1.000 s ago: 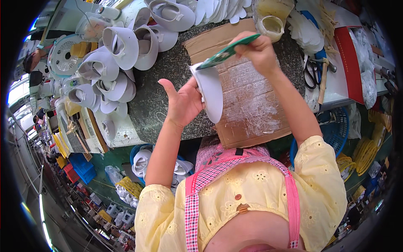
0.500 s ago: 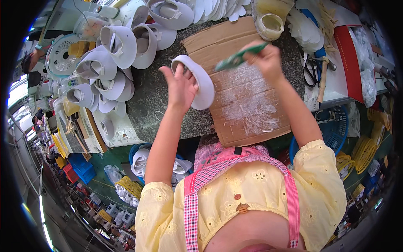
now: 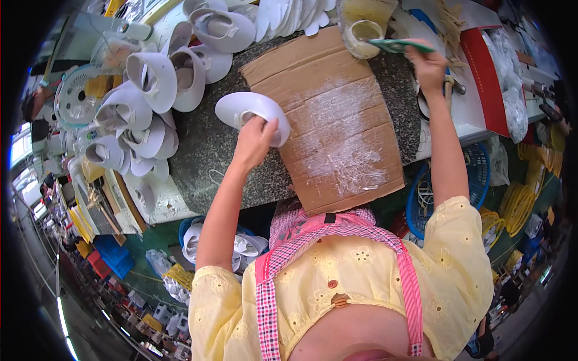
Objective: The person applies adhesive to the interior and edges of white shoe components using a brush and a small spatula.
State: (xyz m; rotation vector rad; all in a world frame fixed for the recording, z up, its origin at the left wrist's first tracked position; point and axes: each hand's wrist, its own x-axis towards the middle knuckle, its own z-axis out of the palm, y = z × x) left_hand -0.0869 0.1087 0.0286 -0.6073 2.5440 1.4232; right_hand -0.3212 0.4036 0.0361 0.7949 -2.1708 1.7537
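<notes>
My left hand [image 3: 254, 139] is closed on the edge of a white shoe upper [image 3: 256, 103], fingers curled at its opening. The upper is held above the dark speckled worktop and the left edge of a cardboard sheet [image 3: 295, 138]. In my right hand [image 3: 430, 69], farther off to the right, is a green-handled brush [image 3: 402, 45]. Its tip points left to the round mouth of a glue-crusted yellowish pot [image 3: 363, 31]; whether it dips inside cannot be made out. White, dried-looking smears cover the middle of the cardboard.
Stacked white shoe uppers [image 3: 150, 81] crowd the left of the worktop [image 3: 208, 153]. Flat white pieces [image 3: 292, 15] lie at the far edge. A red board [image 3: 484, 78] and plastic bags stand on the right. A blue basket [image 3: 478, 177] sits below the bench's right edge.
My left hand has turned the upper over and now pinches its edge instead of having fingers inside. My right hand has carried the brush from above the cardboard to the pot.
</notes>
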